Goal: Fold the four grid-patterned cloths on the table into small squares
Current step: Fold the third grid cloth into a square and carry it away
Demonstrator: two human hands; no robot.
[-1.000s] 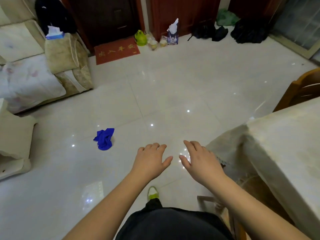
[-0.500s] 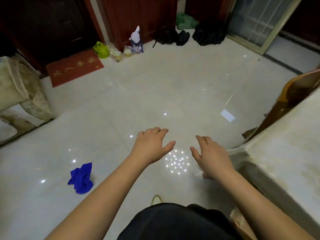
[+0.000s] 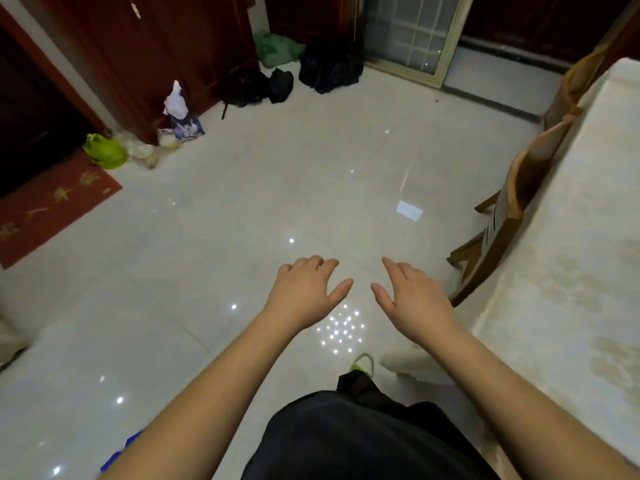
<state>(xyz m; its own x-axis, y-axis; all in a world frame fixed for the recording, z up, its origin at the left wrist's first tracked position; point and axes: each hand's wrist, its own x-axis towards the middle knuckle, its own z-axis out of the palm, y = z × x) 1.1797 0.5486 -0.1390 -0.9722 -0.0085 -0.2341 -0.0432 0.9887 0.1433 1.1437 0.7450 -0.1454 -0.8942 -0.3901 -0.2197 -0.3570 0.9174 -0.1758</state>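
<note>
No grid-patterned cloth shows in the head view. My left hand (image 3: 306,289) and my right hand (image 3: 412,299) hover side by side in the air above the pale tiled floor, palms down, fingers relaxed and holding nothing. The table (image 3: 571,258), covered in a cream patterned cloth, runs along the right edge, just right of my right hand. I see nothing lying on the part of it that is in view.
A wooden chair (image 3: 502,216) is tucked against the table's left side. A blue rag (image 3: 119,452) peeks out under my left forearm. A red mat (image 3: 45,206), a green bag (image 3: 105,152) and black bags (image 3: 329,69) line the far doors.
The view has swung to the right: the blue rag and mat slid left and more of the table and chair came in. Both hands stay out in front, open.
</note>
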